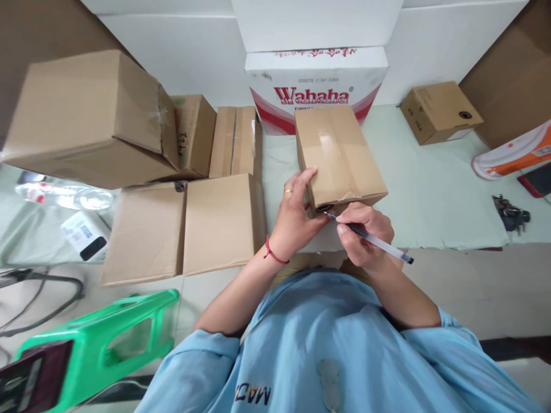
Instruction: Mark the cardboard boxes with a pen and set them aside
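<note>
A taped brown cardboard box [340, 149] sits in front of me near the table's front edge. My left hand [295, 215] grips its near left corner, with fingers on the side and top edge and the thumb low at the front face. Between the fingers of my right hand [365, 232] is a gel pen [383, 244] with a clear barrel and a black end. Its tip is at the lower left of the box's front face, beside a dark round mark [325, 207]. Most of that front face is hidden from above.
Several cardboard boxes [221, 221] stand at the left, with a plastic bottle [69, 195] beside them. Behind is a white Wahaha carton [316, 80]. To the right are a small box [443, 112], keys [511, 214] and a phone [538, 179]. A green stool [90, 332] stands below left.
</note>
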The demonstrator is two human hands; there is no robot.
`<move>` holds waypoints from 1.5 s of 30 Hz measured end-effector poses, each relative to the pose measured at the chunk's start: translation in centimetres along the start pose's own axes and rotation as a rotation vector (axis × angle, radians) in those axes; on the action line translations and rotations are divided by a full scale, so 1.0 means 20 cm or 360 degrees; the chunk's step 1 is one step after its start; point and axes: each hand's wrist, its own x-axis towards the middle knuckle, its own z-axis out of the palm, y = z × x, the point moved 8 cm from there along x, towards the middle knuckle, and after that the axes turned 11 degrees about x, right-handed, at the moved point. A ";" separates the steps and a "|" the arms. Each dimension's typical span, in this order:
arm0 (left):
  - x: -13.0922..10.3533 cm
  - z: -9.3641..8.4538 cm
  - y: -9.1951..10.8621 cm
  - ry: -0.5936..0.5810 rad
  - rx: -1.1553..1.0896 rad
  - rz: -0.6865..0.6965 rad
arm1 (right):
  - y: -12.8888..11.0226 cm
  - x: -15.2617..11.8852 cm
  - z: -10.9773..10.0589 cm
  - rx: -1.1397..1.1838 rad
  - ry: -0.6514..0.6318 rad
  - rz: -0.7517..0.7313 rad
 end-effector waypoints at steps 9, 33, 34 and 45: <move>-0.04 0.01 -0.08 0.0020 0.0073 0.0043 | 0.02 -0.08 0.06 -0.0236 -0.0166 -0.0149; -0.10 0.01 -0.16 0.0091 0.0306 0.0028 | 0.14 -0.14 0.15 -0.0288 -0.0281 -0.0350; -0.10 0.01 -0.16 0.0079 0.0290 0.0008 | 0.14 -0.14 0.15 -0.0274 -0.0284 -0.0347; -0.10 0.00 -0.16 0.0133 0.0312 -0.0001 | 0.15 -0.15 0.14 -0.0312 -0.0276 -0.0347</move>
